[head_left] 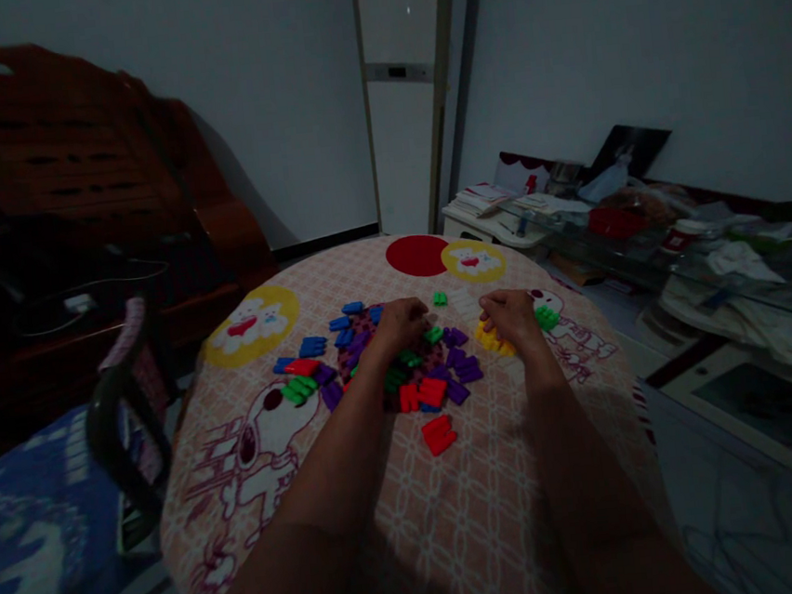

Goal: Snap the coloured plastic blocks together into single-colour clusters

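Observation:
My left hand [402,322] is over the pile of small plastic building blocks, its fingers curled down near the green block [433,334]; what they grip, if anything, is hidden. My right hand [510,312] has its thumb and fingers pinched together just above the yellow blocks [494,338]; I cannot make out what is between them. Purple blocks [468,368] lie between my hands. Red blocks [431,392] sit on the near side of the pile, and a single red block [438,435] lies closer to me. Blue blocks [312,346] and green blocks [299,389] are scattered to the left.
A patterned cloth covers the round table [446,526]. Left of it stands a chair [125,435], with a wooden bench [97,176] behind. A cluttered glass-topped stand [571,224] runs along the right wall. A tall white cabinet-like unit [405,137] stands at the back.

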Motion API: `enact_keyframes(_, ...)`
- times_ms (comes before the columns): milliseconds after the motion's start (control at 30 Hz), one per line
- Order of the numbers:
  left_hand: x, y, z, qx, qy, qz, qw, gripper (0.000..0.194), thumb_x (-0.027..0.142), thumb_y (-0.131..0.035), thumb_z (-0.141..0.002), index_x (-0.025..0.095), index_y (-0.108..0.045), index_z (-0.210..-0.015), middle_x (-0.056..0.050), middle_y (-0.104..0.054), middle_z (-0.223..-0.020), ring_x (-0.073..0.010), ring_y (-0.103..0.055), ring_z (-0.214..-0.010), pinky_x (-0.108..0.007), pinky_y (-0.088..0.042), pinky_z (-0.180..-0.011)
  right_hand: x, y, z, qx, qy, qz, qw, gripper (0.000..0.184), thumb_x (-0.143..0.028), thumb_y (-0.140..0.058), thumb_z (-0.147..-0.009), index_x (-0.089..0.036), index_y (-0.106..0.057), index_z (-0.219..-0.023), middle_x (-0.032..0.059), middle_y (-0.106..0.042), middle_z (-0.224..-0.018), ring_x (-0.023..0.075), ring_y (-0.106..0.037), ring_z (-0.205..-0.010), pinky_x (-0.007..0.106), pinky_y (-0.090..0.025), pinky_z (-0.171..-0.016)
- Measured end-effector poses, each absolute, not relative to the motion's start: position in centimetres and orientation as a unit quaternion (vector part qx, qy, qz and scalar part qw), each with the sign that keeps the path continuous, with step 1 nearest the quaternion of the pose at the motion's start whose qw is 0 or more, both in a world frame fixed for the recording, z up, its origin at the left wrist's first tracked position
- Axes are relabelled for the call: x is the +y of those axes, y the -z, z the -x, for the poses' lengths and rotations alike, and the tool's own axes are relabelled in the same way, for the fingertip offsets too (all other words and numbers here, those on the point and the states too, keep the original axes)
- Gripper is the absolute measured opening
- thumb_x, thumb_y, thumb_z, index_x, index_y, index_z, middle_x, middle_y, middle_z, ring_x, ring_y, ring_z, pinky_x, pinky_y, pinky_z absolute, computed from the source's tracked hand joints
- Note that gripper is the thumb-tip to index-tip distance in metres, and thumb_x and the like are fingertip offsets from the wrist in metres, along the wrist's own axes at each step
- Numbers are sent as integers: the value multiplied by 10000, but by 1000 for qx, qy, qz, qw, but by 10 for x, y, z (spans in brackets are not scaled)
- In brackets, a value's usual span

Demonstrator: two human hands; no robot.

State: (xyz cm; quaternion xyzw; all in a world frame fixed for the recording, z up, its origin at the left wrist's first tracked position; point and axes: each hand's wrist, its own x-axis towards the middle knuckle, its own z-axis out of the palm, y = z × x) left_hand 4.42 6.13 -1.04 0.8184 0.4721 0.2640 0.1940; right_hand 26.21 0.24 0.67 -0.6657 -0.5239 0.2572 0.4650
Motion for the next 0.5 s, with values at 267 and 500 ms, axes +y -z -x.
enact_keyframes(267, 57, 25, -59, 456, -187, -854, 166, 299, 118, -696, -683, 138, -761, -974, -102, -770, -932, -242, -705, -887, -308, -526, -813, -1, -11, -256, -544, -272, 659, 443, 115, -203, -619, -798, -145, -683, -722, 0, -662, -580, 88, -581, -411, 148, -398, -390)
enact_keyframes(500, 58, 12, -60, 414, -341, -788, 303, 247, 171, -689, -681, 148, -730, -923, -8, -726, -777, -151, -656, -719, -241, -506, -677, -6, -14, -245, -563, -319, 647, 403, 117, -231, -641, -809, -154, -703, -747, -22, -647, -537, 96, -560, -394, 161, -375, -368)
